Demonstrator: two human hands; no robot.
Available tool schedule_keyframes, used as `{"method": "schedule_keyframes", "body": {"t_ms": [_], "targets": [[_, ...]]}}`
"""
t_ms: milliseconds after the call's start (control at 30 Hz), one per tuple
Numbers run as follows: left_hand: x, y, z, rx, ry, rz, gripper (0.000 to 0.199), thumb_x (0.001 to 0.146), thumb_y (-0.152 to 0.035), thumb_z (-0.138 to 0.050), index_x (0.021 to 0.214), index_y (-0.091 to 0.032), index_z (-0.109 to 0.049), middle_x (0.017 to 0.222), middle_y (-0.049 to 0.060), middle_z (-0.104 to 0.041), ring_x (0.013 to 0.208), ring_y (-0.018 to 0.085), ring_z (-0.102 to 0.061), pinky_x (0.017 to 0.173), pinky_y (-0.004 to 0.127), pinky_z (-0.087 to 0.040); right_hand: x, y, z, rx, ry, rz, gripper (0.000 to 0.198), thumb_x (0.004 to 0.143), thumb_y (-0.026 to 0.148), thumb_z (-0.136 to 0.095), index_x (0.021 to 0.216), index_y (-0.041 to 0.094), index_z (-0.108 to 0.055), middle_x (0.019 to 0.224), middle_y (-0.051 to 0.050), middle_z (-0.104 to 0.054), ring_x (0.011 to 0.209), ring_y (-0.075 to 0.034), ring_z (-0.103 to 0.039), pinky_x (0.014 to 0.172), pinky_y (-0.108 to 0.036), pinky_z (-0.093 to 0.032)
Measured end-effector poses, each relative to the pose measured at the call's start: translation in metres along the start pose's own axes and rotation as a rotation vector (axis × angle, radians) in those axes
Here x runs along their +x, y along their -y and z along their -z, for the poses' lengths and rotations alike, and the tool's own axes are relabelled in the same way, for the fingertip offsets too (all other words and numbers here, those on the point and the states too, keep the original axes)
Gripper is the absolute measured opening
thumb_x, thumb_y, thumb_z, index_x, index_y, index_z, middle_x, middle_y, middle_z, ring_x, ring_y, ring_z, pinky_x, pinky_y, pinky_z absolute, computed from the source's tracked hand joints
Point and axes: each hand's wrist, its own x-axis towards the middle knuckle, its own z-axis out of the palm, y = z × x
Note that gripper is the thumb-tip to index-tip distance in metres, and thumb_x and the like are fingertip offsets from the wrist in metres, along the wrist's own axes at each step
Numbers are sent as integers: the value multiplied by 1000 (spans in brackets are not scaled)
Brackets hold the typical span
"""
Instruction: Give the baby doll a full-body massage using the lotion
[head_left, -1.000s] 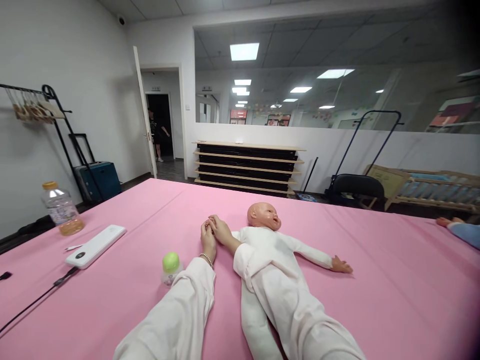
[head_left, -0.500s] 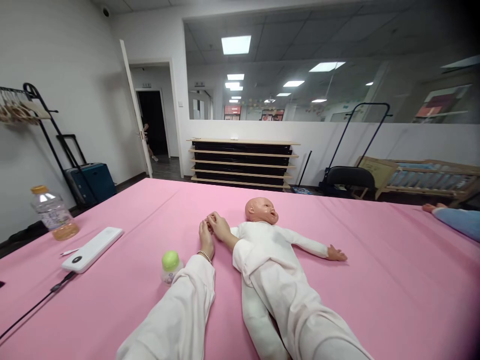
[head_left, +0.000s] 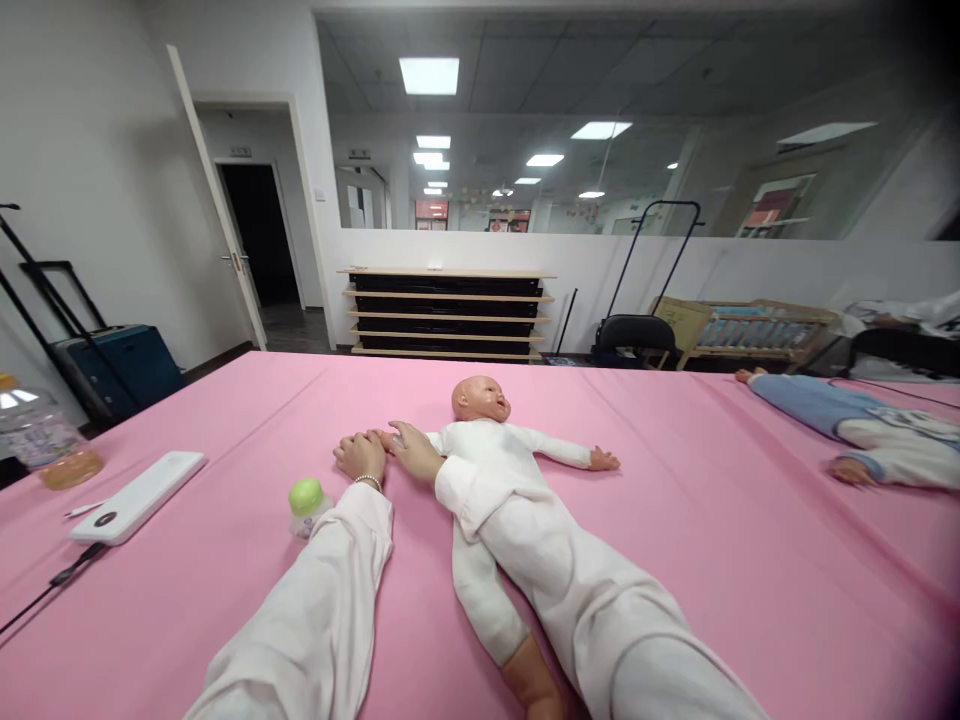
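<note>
A baby doll [head_left: 491,455] in a white bodysuit lies on its back, its head turned to the right and one arm stretched out to each side. At its left-side arm, my left hand [head_left: 361,457] has bent fingers against the doll's hand [head_left: 385,439], which is partly covered. My right hand [head_left: 415,453] reaches across and closes around the doll's wrist; its palm side is hidden. My right sleeve covers part of the doll's belly and one leg. Beside my left forearm stands a small baby bottle [head_left: 307,510] with a green cap.
Pink cloth [head_left: 645,560] covers the table. A white power bank [head_left: 142,497] with a cable and a drink bottle [head_left: 46,440] are at the left. Another doll [head_left: 832,410] in blue lies at the right. Behind are a shelf [head_left: 450,312], a chair [head_left: 636,335] and a wooden crib [head_left: 750,330].
The view has swung to the right, bringing more of the blue-clad doll in. My hands have moved slightly apart: the left lies flatter, and the doll's hand now shows between them.
</note>
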Motion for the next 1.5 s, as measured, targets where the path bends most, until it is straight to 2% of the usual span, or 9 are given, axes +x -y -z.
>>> {"method": "schedule_keyframes", "body": {"t_ms": [133,233,400,567,700,900,1167,1333,1500], "targets": [[-26,-12,7,79,-15,-151,30,78,-25,-45,105,-13,-54,123,18,-42,120,32,-30,97,49,-24,-64,22,-2,-28,225,167,25,82,23,-46,99,15,-62,105,-8,-62,101,-19,-55,94,-34,-38],[-68,-16,25,-1,38,-456,33,81,-25,-41,112,-16,-48,122,12,-44,119,25,-33,102,42,-22,-137,36,23,-40,491,431,31,77,25,-47,101,14,-63,107,-10,-62,107,-21,-53,94,-34,-38],[-163,1,101,-176,463,-860,28,85,-24,-39,112,-21,-46,114,9,-48,111,22,-42,94,38,-35,-224,31,34,-141,671,442,51,60,21,-62,111,18,-57,124,-12,-51,121,-31,-40,101,-54,-18],[-218,26,150,-251,657,-928,26,87,-39,-37,105,-32,-53,104,5,-55,102,23,-48,85,38,-41,-228,17,10,-207,726,546,10,67,22,-56,77,19,-59,105,-9,-63,120,-26,-41,104,-53,-6],[-216,21,151,-416,553,-1068,38,85,-48,-36,120,-35,-43,116,5,-51,110,23,-46,89,39,-42,-206,51,1,-28,512,541,18,79,31,-40,72,21,-54,75,-5,-63,89,-18,-55,100,-45,-26],[-221,-34,137,-608,568,-658,55,84,-34,-43,135,-28,-23,135,8,-34,124,26,-36,97,40,-39,-188,103,2,527,-132,109,23,89,37,-32,94,21,-49,85,-5,-53,81,-15,-51,81,-33,-42],[-209,-79,134,-734,694,-139,34,88,-40,-34,108,-19,-51,112,8,-53,106,21,-51,89,33,-46,-187,96,1,616,-177,139,37,85,38,-47,115,19,-40,111,-9,-46,106,-18,-43,97,-35,-33],[-211,-80,133,-695,765,-269,45,82,-36,-50,125,-24,-41,128,6,-44,120,22,-40,98,32,-39,-178,98,1,813,-284,-69,26,89,42,-38,86,19,-49,79,-2,-48,73,-12,-48,72,-28,-44],[-209,-85,133,-721,734,-202,32,78,-38,-55,105,-21,-53,107,6,-56,98,20,-54,83,30,-48,-188,98,-1,726,-224,25,32,89,43,-35,111,21,-43,99,-7,-49,94,-16,-48,86,-32,-41]]}}
